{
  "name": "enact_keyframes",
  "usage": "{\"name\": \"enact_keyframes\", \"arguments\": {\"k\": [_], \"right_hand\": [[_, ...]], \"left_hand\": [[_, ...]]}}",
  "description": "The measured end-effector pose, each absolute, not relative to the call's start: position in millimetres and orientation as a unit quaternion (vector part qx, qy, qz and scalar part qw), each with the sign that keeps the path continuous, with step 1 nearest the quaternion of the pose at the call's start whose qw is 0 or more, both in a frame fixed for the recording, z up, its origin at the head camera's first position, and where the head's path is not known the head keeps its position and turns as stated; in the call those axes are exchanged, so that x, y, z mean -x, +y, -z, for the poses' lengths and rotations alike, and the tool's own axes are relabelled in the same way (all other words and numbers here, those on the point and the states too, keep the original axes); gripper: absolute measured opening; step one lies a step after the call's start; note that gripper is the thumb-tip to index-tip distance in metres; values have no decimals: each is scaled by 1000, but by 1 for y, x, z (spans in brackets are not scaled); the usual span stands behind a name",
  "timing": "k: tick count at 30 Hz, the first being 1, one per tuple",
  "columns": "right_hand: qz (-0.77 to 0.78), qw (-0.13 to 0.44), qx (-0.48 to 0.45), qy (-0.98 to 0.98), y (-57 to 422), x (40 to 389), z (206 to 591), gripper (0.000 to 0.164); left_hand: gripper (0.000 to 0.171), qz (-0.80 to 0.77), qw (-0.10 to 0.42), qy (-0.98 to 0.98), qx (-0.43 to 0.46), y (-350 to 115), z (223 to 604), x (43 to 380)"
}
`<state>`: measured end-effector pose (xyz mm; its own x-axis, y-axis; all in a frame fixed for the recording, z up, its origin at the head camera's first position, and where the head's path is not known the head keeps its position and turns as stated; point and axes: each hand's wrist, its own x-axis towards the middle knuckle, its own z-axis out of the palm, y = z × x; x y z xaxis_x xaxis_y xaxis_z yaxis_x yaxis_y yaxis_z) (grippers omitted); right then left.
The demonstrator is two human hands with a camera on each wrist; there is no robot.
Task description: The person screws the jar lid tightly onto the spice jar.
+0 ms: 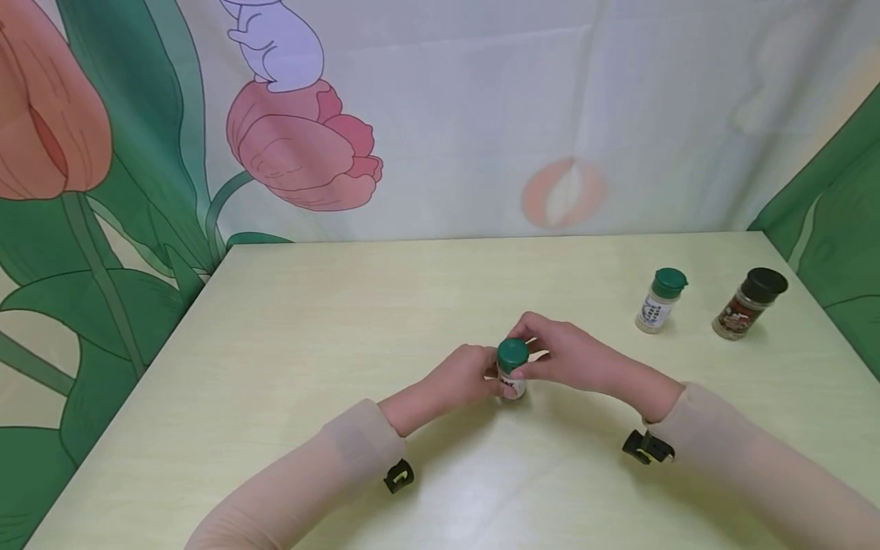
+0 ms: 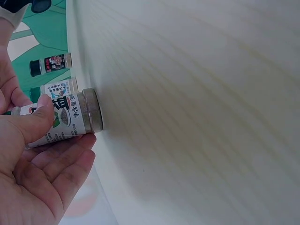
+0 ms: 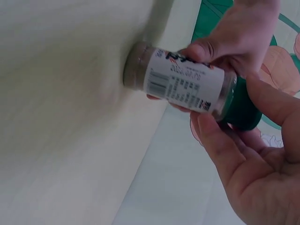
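Both hands meet at a small spice jar (image 1: 511, 388) near the middle of the table. It has a clear body, a white printed label and a green cap (image 3: 243, 105). My left hand (image 1: 462, 376) grips the jar's body, thumb across the label in the left wrist view. At the top, my right hand (image 1: 574, 355) pinches the green cap between thumb and fingers. The jar stands about upright, its base right at the tabletop in both wrist views. Part of the label lies hidden behind the left fingers.
On the right side of the pale wooden table (image 1: 330, 321) stand two more spice jars: one with a green cap (image 1: 658, 302) and, farther right, one with a black cap (image 1: 748, 305). A printed flower curtain (image 1: 454, 130) hangs along the back edge.
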<state>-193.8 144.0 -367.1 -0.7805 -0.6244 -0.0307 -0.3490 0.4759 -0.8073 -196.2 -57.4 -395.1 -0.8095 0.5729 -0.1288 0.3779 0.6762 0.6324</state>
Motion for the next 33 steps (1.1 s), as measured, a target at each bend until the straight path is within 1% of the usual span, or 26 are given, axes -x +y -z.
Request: {"name": "enact_keyframes", "arguments": {"k": [6, 9, 11, 14, 16, 20, 23, 29, 33], "right_hand": [[383, 105, 268, 878, 139, 186, 367, 29], [358, 100, 269, 888, 139, 185, 364, 35], [353, 113, 278, 886, 141, 187, 362, 43], [359, 151, 298, 872, 146, 192, 360, 59], [370, 180, 311, 857, 149, 197, 358, 65], [399, 223, 330, 826, 153, 206, 358, 62], [414, 237, 347, 808, 155, 210, 358, 56], [417, 232, 359, 802, 153, 210, 360, 41], [411, 220, 346, 814, 151, 208, 360, 36]], "left_hand": [[20, -311, 162, 897, -270, -58, 396, 196], [20, -313, 163, 894, -275, -58, 396, 196], [21, -313, 163, 894, -277, -58, 396, 196], [23, -312, 165, 895, -273, -57, 396, 196], [23, -310, 165, 896, -271, -57, 395, 196], [24, -308, 166, 897, -269, -57, 394, 196], [24, -308, 166, 897, -270, -56, 394, 196], [22, -310, 166, 895, -276, -57, 394, 195], [21, -311, 168, 896, -267, -57, 392, 195]]}}
